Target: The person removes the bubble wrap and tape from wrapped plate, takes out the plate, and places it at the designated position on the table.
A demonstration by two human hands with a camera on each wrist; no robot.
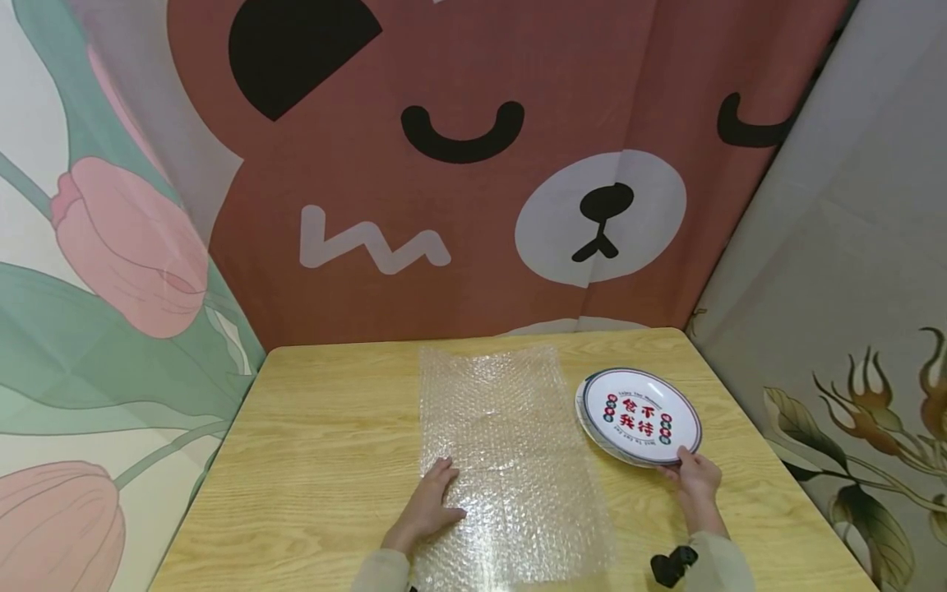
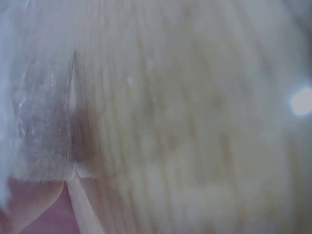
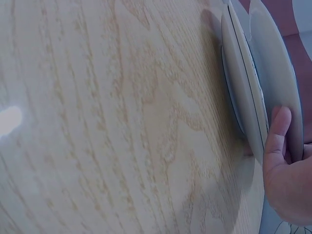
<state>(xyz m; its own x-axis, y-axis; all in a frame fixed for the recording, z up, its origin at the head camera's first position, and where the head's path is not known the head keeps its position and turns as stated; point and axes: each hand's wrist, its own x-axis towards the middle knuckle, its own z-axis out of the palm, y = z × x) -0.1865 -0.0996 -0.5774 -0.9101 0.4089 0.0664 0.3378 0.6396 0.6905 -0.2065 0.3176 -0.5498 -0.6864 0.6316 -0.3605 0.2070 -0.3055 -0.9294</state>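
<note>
A sheet of clear bubble wrap [image 1: 503, 427] lies lengthwise over the middle of the wooden table [image 1: 325, 460]. My left hand [image 1: 429, 503] rests at its left edge, fingers spread; the wrap shows blurred beside that hand in the left wrist view. To the right of the wrap is a stack of white plates, the top plate [image 1: 644, 415] bearing red lettering and a blue-red rim. My right hand [image 1: 695, 477] pinches this top plate by its near right rim, thumb above and fingers beneath. The lower plates [image 3: 243, 83] sit under it, with a gap opening between.
A curtain printed with a bear [image 1: 459, 205] hangs behind the table's back edge. Floral curtains stand at the left [image 1: 126, 247] and right [image 1: 836, 288] sides. A small black device [image 1: 673, 566] is at the right sleeve.
</note>
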